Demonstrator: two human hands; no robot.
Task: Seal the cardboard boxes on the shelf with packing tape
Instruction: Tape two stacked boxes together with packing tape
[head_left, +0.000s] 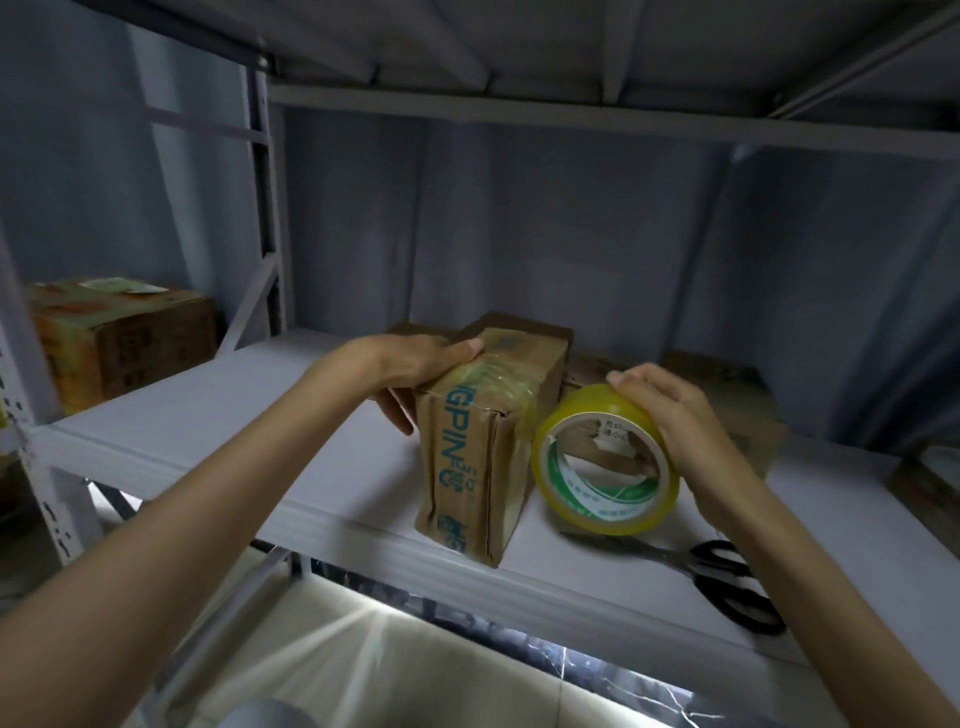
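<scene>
We are partway through the sealing, as far as we can judge. Our left hand (415, 364) grips the far upper end of a narrow cardboard box (478, 447) that stands near the front edge of the white shelf (218, 415), thumb laid on the top face and fingers curled down its left side. Shiny tape already crosses the top of this box and appears to run down its front seam, so we take this one to be sealed in part, though we cannot tell whether the strip is pressed flat along its whole length. Our right hand (670, 415) is curled over the top of the yellowish tape roll (605, 462), which stands on edge just beside the box on its right; a clear strip seems to run from the roll to the box, so the tape is probably not yet cut. The black-handled scissors (727, 577) lie on the shelf near the front edge, to the right of the roll, touched by neither hand. Behind the roll and the box more brown boxes (727, 395) lie flat against the back, and we cannot see tape on them, so they likely remain to be done. Another carton (124, 332) sits on the neighbouring shelf to the left, its state unclear.
</scene>
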